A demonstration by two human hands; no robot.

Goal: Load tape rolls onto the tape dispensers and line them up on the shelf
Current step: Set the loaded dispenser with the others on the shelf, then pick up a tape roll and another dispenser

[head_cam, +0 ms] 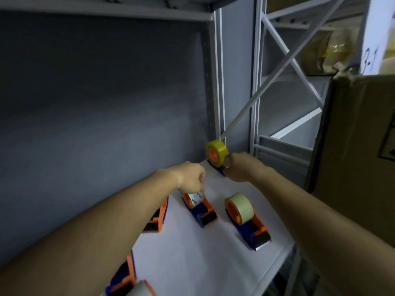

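Observation:
A blue and orange tape dispenser with a yellow roll (216, 155) stands at the far right corner of the white shelf (192, 257). My right hand (240, 166) grips its blue handle end. My left hand (191, 176) hovers with curled fingers just above a dispenser carrying a white printed roll (199, 208); contact is unclear. To its right sits a dispenser with a pale cream roll (243, 216). Another dispenser (157, 218) lies half hidden under my left forearm. At the bottom edge a further dispenser (126, 278) shows, with a pale roll beside it.
A grey back panel (96, 92) closes the shelf behind. White uprights and cross braces (258, 86) stand at the right end. A large cardboard box (359, 159) sits on the neighbouring rack to the right. The shelf's front edge runs diagonally at lower right.

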